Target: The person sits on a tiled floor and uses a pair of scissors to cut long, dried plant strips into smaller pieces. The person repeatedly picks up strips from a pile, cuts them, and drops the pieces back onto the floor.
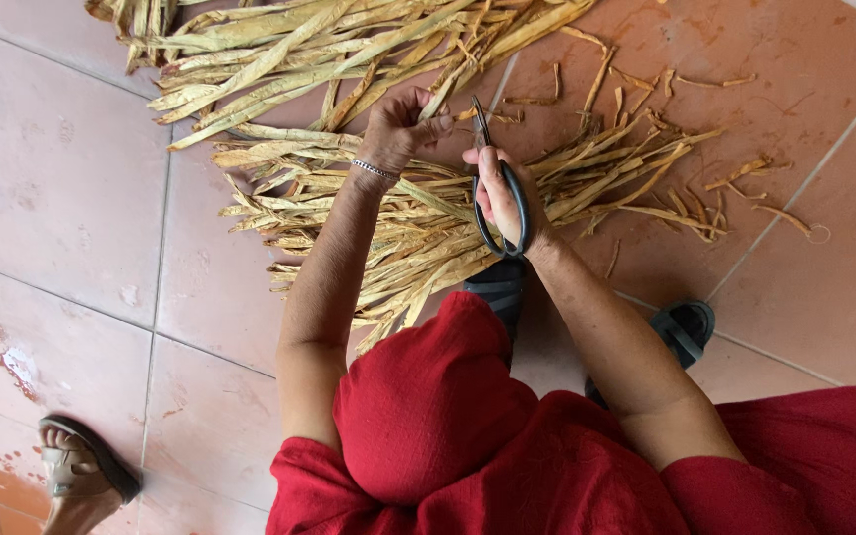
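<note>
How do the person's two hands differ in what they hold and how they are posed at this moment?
The left hand pinches a dried leaf strip between its fingertips; the right hand grips black scissors through the loop handles. The left wrist wears a thin bracelet; the right wrist is bare. The left hand sits slightly farther from the body than the right. Both hover over the pile of dried leaves on the tiled floor.

Floor (61, 178): large square tiles, pale pinkish terracotta, laid with thin grey grout lines (156, 287) that run at a slant across the view. Surface matt, with faint smudges. Worn patches (7, 357) at lower left, reddish with white flecks. Light: soft, even daylight, no hard shadows. No walls, furniture or windows in view.
</note>
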